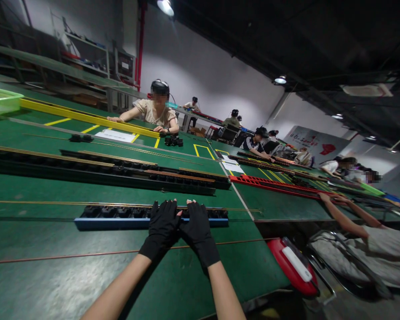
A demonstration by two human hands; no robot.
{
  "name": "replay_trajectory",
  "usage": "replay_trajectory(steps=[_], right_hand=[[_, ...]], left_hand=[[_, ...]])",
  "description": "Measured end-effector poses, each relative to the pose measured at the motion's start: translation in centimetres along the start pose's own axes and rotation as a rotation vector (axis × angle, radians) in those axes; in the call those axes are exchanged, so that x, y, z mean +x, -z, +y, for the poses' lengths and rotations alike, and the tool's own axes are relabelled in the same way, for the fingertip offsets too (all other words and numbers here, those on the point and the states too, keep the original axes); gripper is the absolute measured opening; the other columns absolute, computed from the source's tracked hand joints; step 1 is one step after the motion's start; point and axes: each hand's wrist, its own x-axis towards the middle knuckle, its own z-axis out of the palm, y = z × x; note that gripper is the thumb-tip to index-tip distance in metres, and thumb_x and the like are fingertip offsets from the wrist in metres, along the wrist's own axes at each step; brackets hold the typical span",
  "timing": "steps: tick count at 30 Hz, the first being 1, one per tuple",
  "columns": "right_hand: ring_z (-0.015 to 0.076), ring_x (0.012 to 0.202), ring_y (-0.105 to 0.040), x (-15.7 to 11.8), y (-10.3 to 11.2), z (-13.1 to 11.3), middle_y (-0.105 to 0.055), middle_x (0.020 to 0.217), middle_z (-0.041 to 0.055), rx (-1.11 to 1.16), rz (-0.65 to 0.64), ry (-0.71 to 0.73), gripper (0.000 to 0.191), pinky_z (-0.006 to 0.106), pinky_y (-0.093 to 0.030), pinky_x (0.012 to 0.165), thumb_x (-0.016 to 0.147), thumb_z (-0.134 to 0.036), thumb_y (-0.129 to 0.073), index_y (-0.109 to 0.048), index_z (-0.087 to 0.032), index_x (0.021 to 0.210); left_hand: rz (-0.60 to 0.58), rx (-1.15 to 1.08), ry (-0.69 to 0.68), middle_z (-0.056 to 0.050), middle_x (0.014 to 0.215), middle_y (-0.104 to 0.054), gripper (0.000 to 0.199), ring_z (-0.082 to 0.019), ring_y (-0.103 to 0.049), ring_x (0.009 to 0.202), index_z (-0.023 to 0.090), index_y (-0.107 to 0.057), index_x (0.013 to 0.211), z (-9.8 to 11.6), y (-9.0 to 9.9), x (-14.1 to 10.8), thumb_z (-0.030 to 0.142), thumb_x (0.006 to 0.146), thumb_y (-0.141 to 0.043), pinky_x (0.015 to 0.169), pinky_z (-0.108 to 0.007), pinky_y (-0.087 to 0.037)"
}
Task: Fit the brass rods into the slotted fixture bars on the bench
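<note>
A blue rail (116, 223) with black parts along its top lies across the green table. Thin brass-coloured rods (130, 205) run along the rail and reach past both its ends. My left hand (163, 224), in a black fingerless glove, lies on the rail right of its middle, back of the hand up. Just to its right, my right hand (197, 226), gloved the same way, rests on the rail too. Both hands have their fingers stretched forward over the black parts, and their inner edges touch or nearly touch. A copper-coloured rod (96, 254) passes beneath my wrists.
Beyond the blue rail lie long black rails (86, 173) with rods. A person sits opposite at a yellow rail (86, 116); another works at a red rail (280, 186) on the right. A green basket (2, 101) stands far left. The table edge (273, 260) is at right.
</note>
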Motion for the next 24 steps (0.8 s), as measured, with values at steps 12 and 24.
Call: replay_trajectory(steps=[12,24], right_hand=[[0.0294,0.129,-0.052,-1.7,-1.6,5.3,-0.06,0.136,0.0162,-0.267,0.093,-0.042,0.049,0.048,-0.034,0.111,0.101,-0.04,-0.039,-0.056,-0.008,0.135],[0.0263,0.128,-0.054,-1.1,0.0,6.8,-0.06,0.137,0.0162,-0.216,0.09,-0.082,0.05,0.044,-0.037,0.11,0.101,-0.041,-0.037,-0.054,-0.01,0.137]], left_hand=[[-0.026,0.001,-0.056,-0.016,0.136,-0.059,0.044,-0.04,-0.053,0.123,0.023,-0.071,0.108,0.1,0.6,-0.2,0.039,0.067,-0.073,0.114,-0.064,-0.02],[-0.059,0.011,-0.044,-0.017,0.136,-0.059,0.041,-0.041,-0.054,0.123,0.022,-0.072,0.106,0.4,1.2,0.0,0.038,0.069,-0.071,0.115,-0.063,-0.019]])
